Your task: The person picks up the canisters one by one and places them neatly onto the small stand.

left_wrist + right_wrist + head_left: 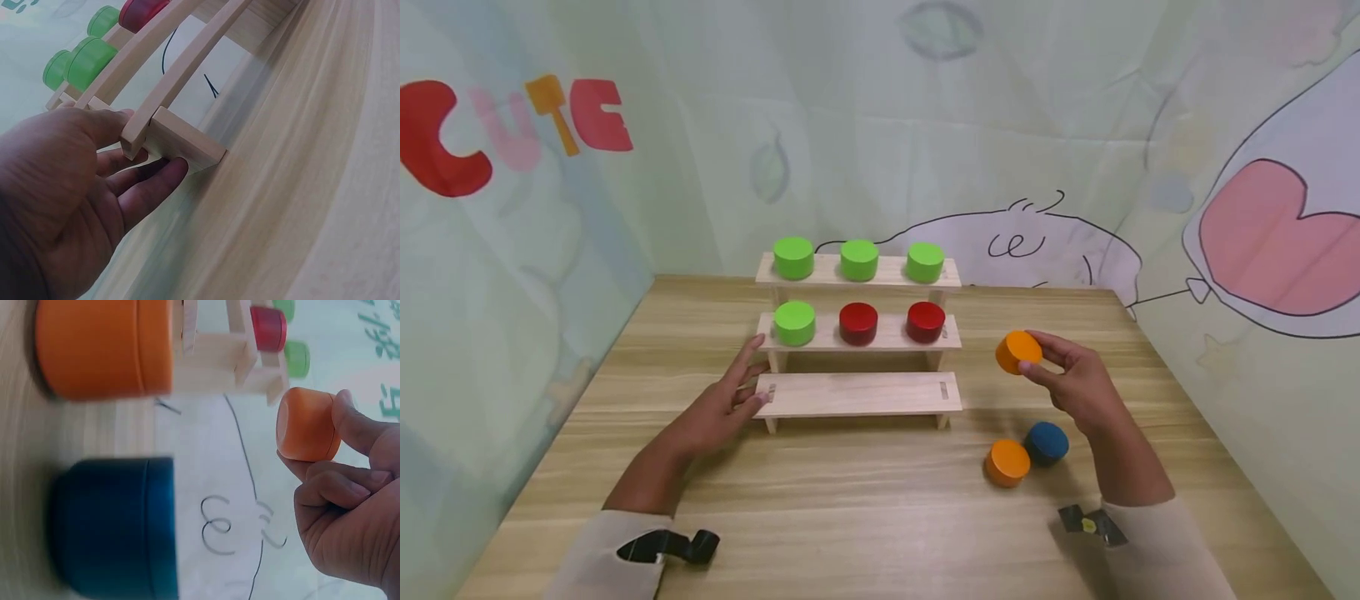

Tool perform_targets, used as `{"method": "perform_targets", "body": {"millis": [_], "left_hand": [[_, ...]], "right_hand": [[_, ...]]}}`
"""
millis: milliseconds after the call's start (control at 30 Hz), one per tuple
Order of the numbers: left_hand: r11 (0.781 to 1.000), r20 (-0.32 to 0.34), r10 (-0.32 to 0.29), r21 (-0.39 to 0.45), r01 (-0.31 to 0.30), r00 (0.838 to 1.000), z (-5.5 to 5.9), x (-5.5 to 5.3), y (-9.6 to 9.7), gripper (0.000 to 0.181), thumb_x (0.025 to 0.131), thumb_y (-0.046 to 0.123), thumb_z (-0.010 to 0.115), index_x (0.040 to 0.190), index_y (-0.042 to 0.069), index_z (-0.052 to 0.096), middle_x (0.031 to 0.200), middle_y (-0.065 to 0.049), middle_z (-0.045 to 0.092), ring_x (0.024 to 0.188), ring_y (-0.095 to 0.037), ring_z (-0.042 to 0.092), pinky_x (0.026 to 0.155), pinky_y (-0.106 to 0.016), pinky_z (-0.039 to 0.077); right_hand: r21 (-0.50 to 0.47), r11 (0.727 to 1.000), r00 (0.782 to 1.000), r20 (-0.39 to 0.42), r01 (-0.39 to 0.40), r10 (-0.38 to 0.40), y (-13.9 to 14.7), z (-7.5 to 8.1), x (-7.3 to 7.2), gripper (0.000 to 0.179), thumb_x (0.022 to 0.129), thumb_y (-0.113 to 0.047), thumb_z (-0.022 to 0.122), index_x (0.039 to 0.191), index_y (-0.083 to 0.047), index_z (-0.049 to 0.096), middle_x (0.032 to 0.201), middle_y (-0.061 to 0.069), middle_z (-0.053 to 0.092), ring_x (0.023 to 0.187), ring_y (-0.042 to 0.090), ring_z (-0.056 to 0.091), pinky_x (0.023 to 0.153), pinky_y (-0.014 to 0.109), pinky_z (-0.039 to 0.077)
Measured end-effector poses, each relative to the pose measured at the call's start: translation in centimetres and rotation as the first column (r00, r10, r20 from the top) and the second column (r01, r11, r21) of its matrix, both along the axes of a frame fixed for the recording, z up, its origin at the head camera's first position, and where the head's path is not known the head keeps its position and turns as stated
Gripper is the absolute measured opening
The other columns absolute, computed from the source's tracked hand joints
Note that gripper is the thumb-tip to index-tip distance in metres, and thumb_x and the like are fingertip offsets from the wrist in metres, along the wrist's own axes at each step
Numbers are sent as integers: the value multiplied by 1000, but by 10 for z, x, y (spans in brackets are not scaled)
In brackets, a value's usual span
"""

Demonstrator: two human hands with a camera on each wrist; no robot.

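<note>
At the right of the head view, my right hand (1078, 379) pinches a small orange lidded round canister (1018, 352) between thumb and fingers, raised above the table. The same orange canister (307, 425) shows in the right wrist view. My left hand (718, 412) rests its fingers against the left end of a three-tier wooden display stand (857, 395). In the left wrist view, its fingers (153, 190) touch the shelf end and leg. Three green canisters (859, 260) stand on the top tier. A green canister (794, 323) and two red canisters (858, 323) occupy the middle tier.
Below the right hand, another orange canister (1007, 463) and a blue canister (1047, 443) stand side by side on the wooden table (850, 517). Printed cloth (850, 125) hangs behind the stand and along both sides.
</note>
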State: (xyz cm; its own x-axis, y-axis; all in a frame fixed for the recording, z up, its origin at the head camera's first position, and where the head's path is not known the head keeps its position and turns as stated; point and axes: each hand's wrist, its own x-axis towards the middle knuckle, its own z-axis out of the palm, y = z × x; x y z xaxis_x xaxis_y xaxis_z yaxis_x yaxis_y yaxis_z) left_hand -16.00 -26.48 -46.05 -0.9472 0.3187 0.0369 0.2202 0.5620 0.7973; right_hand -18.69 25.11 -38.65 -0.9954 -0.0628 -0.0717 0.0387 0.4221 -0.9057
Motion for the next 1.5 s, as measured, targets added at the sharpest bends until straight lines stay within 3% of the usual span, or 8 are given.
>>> {"method": "perform_targets", "body": {"millis": [333, 567, 833, 900, 967, 1067, 1300, 1500], "left_hand": [[1000, -8, -10, 7, 10, 1000, -2, -1, -1, 93, 115, 16, 56, 175, 39, -10, 173, -37, 32, 148, -57, 52, 115, -67, 50], [1000, -4, -9, 18, 9, 1000, -3, -1, -2, 93, 116, 18, 57, 175, 43, -10, 173, -36, 31, 148, -57, 52, 114, -66, 51], [1000, -12, -11, 14, 11, 1000, -1, 0, -4, 93, 116, 15, 56, 175, 41, -11, 173, -35, 32, 149, -55, 51, 115, -65, 50], [1000, -17, -19, 21, 19, 1000, -1, -1, -4, 93, 116, 14, 55, 175, 40, -10, 173, -37, 32, 149, -57, 51, 115, -65, 50], [999, -22, -31, 35, 32, 999, -2, -1, -2, 92, 116, 13, 55, 176, 37, -10, 172, -38, 31, 148, -58, 50, 114, -65, 50], [999, -26, -37, 39, 38, 999, -3, -2, 1, 92, 116, 13, 55, 176, 36, -10, 172, -39, 31, 147, -59, 51, 114, -66, 50], [999, -38, -33, 34, 35, 999, -6, -2, 0, 92, 115, 10, 54, 176, 34, -10, 171, -40, 32, 146, -59, 52, 113, -65, 50], [998, -34, -40, 36, 41, 999, -5, -4, -2, 93, 115, 11, 56, 176, 37, -9, 171, -39, 33, 143, -59, 56, 109, -59, 56]], "right_hand": [[31, 999, 1000, -1, -23, 23, -29, 13, 4, 61, 103, -23, 78, 160, -15, 58, 162, 14, 60, 51, 10, 35, 51, 18, 35], [30, 999, 1000, -18, -15, 16, -56, 30, 8, 62, 101, -26, 81, 159, -23, 59, 162, 5, 62, 54, 13, 37, 53, 18, 37], [-63, 990, 990, -61, -127, 124, -99, 35, 10, 57, 103, -19, 78, 157, -21, 61, 159, 3, 64, 54, 14, 37, 53, 17, 37], [-71, 985, 985, -84, -160, 153, -111, 36, 11, 58, 103, -17, 78, 158, -19, 61, 160, 3, 63, 69, 15, 59, 63, 16, 51], [-65, 980, 978, -103, -186, 179, -124, 35, 14, 59, 102, -14, 78, 158, -17, 60, 162, 4, 61, 107, 22, 74, 85, 24, 65], [-48, 976, 972, -113, -214, 208, -142, 35, 19, 59, 103, -12, 77, 159, -14, 59, 161, 5, 62, 157, 29, 51, 113, 44, 59], [-28, 954, 946, -140, -298, 292, -185, 34, 24, 54, 102, -10, 78, 153, -10, 63, 149, 8, 70, 147, 30, 61, 116, 46, 58], [-51, 945, 946, -29, -324, 323, -217, 29, 19, 55, 98, -11, 83, 150, -15, 67, 146, 5, 74, 142, 27, 63, 117, 45, 57]]}}
